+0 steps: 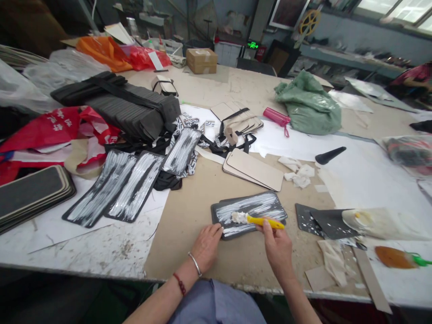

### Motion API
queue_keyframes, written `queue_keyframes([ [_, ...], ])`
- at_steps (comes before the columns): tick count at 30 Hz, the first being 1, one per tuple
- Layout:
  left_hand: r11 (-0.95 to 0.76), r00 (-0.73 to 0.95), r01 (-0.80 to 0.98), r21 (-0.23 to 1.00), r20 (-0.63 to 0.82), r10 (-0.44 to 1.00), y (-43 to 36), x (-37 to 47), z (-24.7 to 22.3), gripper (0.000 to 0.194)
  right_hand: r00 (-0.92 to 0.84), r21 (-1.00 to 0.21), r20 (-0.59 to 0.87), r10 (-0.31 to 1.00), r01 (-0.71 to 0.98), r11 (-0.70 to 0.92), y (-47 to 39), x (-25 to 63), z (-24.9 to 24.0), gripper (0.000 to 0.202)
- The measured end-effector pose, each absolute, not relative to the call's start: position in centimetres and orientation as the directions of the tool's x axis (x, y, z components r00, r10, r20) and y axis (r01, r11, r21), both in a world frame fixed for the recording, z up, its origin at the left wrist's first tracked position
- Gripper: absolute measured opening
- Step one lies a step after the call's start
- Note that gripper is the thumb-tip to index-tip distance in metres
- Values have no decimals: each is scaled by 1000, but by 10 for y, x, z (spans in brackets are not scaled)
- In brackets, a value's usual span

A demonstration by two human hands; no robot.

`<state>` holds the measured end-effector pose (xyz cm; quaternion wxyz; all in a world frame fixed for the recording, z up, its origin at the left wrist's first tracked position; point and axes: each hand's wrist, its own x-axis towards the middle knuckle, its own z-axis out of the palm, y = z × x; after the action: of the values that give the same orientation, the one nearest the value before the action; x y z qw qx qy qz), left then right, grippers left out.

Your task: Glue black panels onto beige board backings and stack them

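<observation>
A dark rectangular panel [272, 200] lies in front of me, streaked with white paste, with another dark edge showing beneath it. My right hand [277, 246] is closed round the yellow handle of a brush [263, 222]. The paste-covered bristles touch the panel's upper face. At the panel's lower left corner, the bent fingers of my left hand [206, 245] grip its edge; the thumb is hidden. Three more coated panels [137, 193] rest to the left, one partly on patterned cloth. Beyond the panel in front of me lies a small stack of beige boards [254, 172].
At right, a white paste tub [357, 219] lies on dark sheets, beside a bottle of amber liquid [393, 257]. A long pile of dark pads [135, 108] stands at back left. Farther off are a green bag [308, 105] and a cardboard box [201, 61].
</observation>
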<state>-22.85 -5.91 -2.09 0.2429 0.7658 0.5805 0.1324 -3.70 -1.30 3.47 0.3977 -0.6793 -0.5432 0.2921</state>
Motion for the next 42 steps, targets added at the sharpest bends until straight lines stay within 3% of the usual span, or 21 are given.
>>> queue_keyframes([
  [4, -217, 287, 831, 513, -61, 956, -59, -230, -19, 42, 164, -909, -63, 984, 397, -124, -27, -52, 24, 37],
  [7, -233, 301, 858, 457, -80, 950, -57, -228, -11, 38, 238, -862, -63, 969, 477, -173, -14, -29, 18, 41],
  [10, -231, 299, 868, 440, -90, 950, -56, -225, -6, 36, 405, -712, 52, 913, 656, -251, 7, 19, 23, 53],
  [13, -179, 251, 834, 522, -70, 965, -57, -223, -12, 39, 465, -584, 211, 860, 765, -271, 16, 58, 33, 59],
  [18, 93, -79, 656, 749, -54, 995, -58, -218, -29, 42, 241, -420, 413, 878, 906, -51, 7, 56, 42, 45],
  [21, 238, -201, 602, 762, -144, 969, -56, -211, -34, 46, -38, -353, 485, 873, 906, 235, -2, 35, 35, 31],
  [25, 281, -185, 642, 713, -212, 960, -57, -203, -32, 53, -297, -339, 500, 814, 798, 499, -12, 14, 19, 23],
  [31, 234, -220, 655, 718, -115, 969, -58, -198, -22, 51, -352, -341, 490, 798, 765, 546, -14, 16, 15, 28],
  [36, 167, -243, 656, 736, -4, 970, -46, -198, -11, 32, -333, -403, 471, 817, 743, 535, -14, 20, 15, 29],
  [39, 163, -237, 711, 684, 15, 971, -40, -198, -10, 27, -332, -407, 474, 815, 739, 538, -15, 21, 13, 31],
  [42, 172, -192, 823, 541, -19, 981, -40, -196, -9, 32, -343, -398, 474, 811, 738, 545, -15, 23, 13, 33],
])
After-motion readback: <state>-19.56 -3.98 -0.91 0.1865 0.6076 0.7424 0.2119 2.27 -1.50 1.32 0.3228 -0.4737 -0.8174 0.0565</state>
